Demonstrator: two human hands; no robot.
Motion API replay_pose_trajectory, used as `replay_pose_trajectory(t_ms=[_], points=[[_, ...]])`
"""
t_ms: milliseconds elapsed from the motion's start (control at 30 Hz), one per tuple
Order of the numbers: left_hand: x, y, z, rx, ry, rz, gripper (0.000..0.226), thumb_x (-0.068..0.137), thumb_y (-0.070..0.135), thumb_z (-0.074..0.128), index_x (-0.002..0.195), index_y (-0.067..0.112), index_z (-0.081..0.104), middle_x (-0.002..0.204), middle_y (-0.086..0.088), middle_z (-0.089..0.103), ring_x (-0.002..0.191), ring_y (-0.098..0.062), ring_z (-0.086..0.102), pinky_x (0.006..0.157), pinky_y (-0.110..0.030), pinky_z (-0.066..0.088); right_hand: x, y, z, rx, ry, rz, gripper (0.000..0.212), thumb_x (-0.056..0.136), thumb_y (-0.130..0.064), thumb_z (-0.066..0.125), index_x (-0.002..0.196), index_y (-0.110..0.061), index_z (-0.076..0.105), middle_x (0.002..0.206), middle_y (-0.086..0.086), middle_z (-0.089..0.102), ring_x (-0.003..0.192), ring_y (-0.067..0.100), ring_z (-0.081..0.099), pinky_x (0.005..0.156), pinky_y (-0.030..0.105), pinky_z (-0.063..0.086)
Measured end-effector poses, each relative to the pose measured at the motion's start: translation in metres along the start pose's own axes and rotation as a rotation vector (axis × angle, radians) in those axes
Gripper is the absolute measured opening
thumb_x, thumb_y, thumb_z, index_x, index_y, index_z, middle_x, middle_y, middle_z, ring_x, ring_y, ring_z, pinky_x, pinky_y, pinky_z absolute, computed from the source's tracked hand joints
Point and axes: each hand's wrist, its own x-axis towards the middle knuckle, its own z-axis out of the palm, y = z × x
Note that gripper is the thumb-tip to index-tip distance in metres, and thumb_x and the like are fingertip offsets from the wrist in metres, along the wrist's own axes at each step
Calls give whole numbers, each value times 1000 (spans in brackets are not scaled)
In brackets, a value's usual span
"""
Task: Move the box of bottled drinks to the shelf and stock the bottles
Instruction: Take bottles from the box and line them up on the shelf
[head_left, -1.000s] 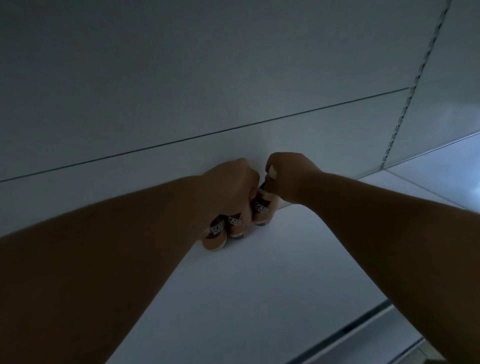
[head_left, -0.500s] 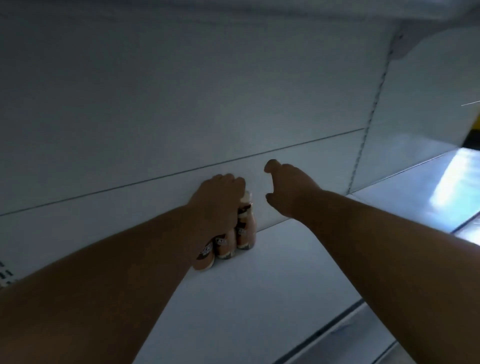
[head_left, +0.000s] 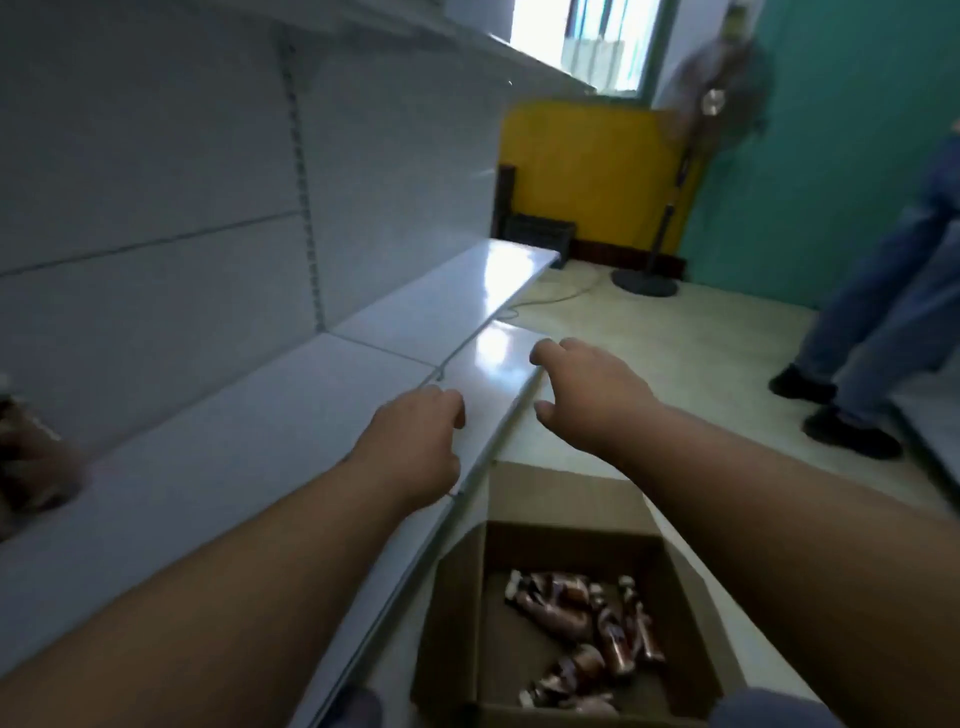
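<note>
Glossy white shelf (head_left: 291, 415) reflects light; the box (head_left: 571, 499) is matt brown cardboard.

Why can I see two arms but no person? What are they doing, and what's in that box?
The camera sits on the person's head, so you see what they see: their own arms reaching forward. The left hand and right hand are both empty, held over the edge of a white shelf. Below, on the floor, an open cardboard box holds small brown drink bottles lying jumbled. A few blurry bottles on the shelf stand at far left. Someone else's legs are at the right.
</note>
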Motion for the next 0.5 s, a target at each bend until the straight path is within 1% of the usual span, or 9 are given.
replay_pose_trajectory(t_ms=[133, 200, 267, 367, 433, 500], points=[[7, 47, 105, -29, -186, 79, 32, 76, 25, 69, 104, 25, 54, 109, -1, 56, 104, -24, 54, 85, -36, 48, -32, 64, 72, 38, -126, 142, 47, 83, -30, 64, 126, -21, 47, 117, 8, 53, 106, 32, 54, 84, 42, 50], [7, 58, 158, -38, -277, 97, 29, 75, 24, 68, 99, 25, 53, 105, 0, 56, 99, -23, 54, 84, -38, 48, -42, 86, 116, 53, -202, 178, 48, 82, -30, 65, 125, -22, 48, 116, 7, 54, 104, 30, 54, 84, 43, 50], [6, 58, 210, -50, -369, 86, 26, 76, 22, 68, 97, 26, 52, 103, 2, 54, 96, -19, 52, 82, -35, 48, -50, 104, 162, 77, -272, 206, 46, 82, -30, 67, 124, -23, 50, 116, 5, 55, 102, 27, 55, 84, 43, 51], [6, 47, 281, -38, -479, 35, 31, 80, 20, 67, 107, 27, 53, 107, 3, 53, 98, -18, 52, 86, -38, 50, -55, 127, 231, 116, -358, 261, 46, 83, -29, 69, 124, -25, 51, 114, 4, 56, 101, 25, 55, 80, 36, 48], [12, 38, 318, -33, -557, 10, 37, 79, 21, 68, 112, 25, 53, 112, 2, 53, 103, -20, 52, 89, -39, 49, -54, 140, 272, 129, -412, 270, 48, 82, -27, 69, 126, -25, 49, 112, 4, 56, 99, 25, 55, 82, 38, 49], [22, 29, 351, -24, -644, -11, 41, 76, 23, 71, 113, 24, 54, 116, 0, 53, 107, -23, 52, 91, -41, 49, -50, 151, 311, 136, -471, 262, 47, 83, -28, 68, 125, -24, 48, 109, 5, 54, 99, 25, 54, 83, 41, 50]])
